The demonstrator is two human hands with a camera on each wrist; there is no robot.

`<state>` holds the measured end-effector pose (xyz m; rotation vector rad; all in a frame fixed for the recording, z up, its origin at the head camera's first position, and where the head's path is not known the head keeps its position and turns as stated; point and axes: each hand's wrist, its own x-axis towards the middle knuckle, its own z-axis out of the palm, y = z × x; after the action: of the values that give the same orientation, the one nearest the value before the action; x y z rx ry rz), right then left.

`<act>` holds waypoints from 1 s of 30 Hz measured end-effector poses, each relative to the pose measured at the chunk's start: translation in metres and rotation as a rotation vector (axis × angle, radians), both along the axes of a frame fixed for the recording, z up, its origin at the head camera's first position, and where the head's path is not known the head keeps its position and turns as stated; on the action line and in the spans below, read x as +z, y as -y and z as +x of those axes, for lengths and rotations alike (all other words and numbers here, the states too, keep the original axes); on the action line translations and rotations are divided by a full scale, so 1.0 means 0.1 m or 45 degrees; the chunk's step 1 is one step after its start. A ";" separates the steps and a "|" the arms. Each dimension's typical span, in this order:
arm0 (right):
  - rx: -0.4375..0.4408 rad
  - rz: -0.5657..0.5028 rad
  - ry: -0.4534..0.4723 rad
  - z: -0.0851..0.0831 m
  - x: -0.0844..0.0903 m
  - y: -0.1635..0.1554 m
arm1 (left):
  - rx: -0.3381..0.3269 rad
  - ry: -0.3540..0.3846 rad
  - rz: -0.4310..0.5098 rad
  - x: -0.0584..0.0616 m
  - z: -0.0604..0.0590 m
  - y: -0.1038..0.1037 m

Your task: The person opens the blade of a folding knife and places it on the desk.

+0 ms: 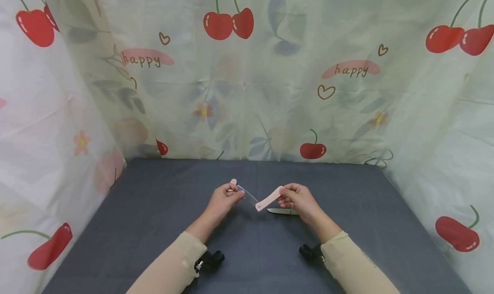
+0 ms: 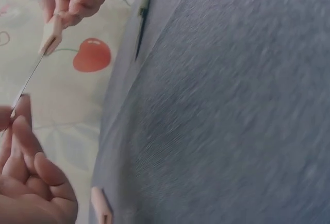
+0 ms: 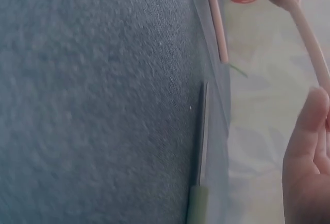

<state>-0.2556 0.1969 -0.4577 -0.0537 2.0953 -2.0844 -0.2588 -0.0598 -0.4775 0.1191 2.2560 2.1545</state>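
Note:
A folding knife with a pink handle (image 1: 269, 199) is held above the table, partly unfolded. My right hand (image 1: 297, 198) pinches the end of the handle, away from the pivot. With thumb and fingers, my left hand (image 1: 225, 198) pinches the thin blade (image 2: 32, 77) toward its tip, which is hidden by the fingers. Below my right hand a straight knife with a green handle (image 3: 198, 203) lies on the table, its silver blade (image 1: 281, 211) pointing left. Past my left hand, a pink slotted piece (image 3: 217, 28) rests on the table.
A dark grey cloth covers the table (image 1: 162, 225). Curtains (image 1: 247, 83) printed with cherries enclose the back and both sides. Each forearm carries a black wrist camera mount, one at the left sleeve (image 1: 162, 264) and one at the right sleeve (image 1: 356, 264).

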 end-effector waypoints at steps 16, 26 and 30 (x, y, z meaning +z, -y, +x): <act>0.478 0.241 0.021 -0.11 0.10 -0.17 | -0.354 0.087 -0.164 0.11 -0.07 0.20; 0.648 0.345 0.041 -0.16 0.15 -0.28 | -0.498 0.076 -0.196 0.09 -0.08 0.25; 0.560 0.309 0.044 -0.17 0.14 -0.29 | -0.452 0.041 -0.160 0.07 -0.10 0.28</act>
<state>-0.2727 0.2257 -0.4435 -0.4012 2.0682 -1.5605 -0.2692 -0.0875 -0.4705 0.4420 2.1486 1.8191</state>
